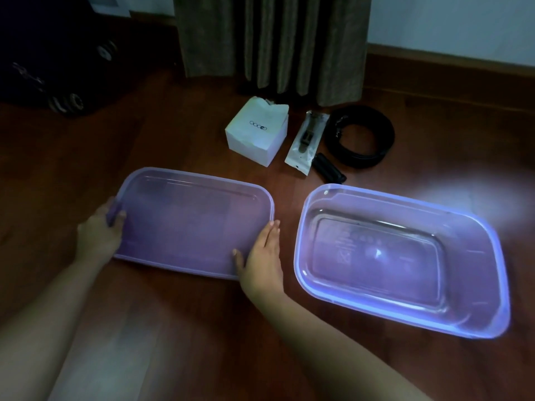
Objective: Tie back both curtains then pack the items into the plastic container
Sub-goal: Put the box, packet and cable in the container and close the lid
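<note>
Head view, the only one. The lid (191, 221) lies flat on the wooden floor (173, 125), long axis left to right, a hand at each short end. The left hand (100, 230) grips the lid's left rim, thumb curled over the edge. The right hand (262, 256) lies against the right end with fingers straight and together and the thumb resting on top; no curl seen.

The plastic container (405, 195) sits open and empty just right of the right hand, apart from the lid, long axis roughly in line with it.

The items sit beyond both, well apart from the fingers: white box (256, 134), clear packet (307, 140), small black piece (330, 167) touching the packet's corner, coiled black belt (362, 137) farthest right.

The right hand is nearer to all of them and to the container, so it likely reaches forward and slightly right.

The curtain (272, 44) hangs gathered behind the items; no tie in view. A dark wheeled case (43, 53) stands far left.
</note>
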Available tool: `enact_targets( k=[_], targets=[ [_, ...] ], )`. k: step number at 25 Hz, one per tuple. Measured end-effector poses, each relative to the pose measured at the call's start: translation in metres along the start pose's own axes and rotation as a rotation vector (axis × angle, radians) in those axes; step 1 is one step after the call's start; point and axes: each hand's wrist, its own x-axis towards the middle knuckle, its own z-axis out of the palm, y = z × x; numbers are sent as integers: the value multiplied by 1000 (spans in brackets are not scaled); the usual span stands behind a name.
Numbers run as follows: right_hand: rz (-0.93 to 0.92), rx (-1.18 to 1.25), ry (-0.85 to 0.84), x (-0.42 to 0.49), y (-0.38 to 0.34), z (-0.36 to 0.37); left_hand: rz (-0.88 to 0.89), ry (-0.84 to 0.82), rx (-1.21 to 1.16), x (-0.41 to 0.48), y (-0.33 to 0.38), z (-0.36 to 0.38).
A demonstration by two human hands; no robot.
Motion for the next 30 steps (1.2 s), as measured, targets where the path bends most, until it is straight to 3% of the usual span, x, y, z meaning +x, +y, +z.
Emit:
enact_targets(
  k=[3,6,10,15,19,24,30],
  targets=[
    [-109,49,-6,-11,-9,-6,35,97,1,1,11,-1],
    [-377,26,-69,-33,-16,-35,204,223,-127,-7,50,-1],
    [-553,-217,68,-25,7,-121,430,74,-185,-18,145,14],
    [-417,-659,268,5,93,-224,480,-43,-7,7,237,52],
    [-231,-856,247,9,160,-249,360,-2,108,26,266,72],
    [-214,-871,243,15,205,-255,323,-97,226,53,272,95],
    [-285,-849,277,22,215,-253,217,-21,171,42,280,86]
  ],
)
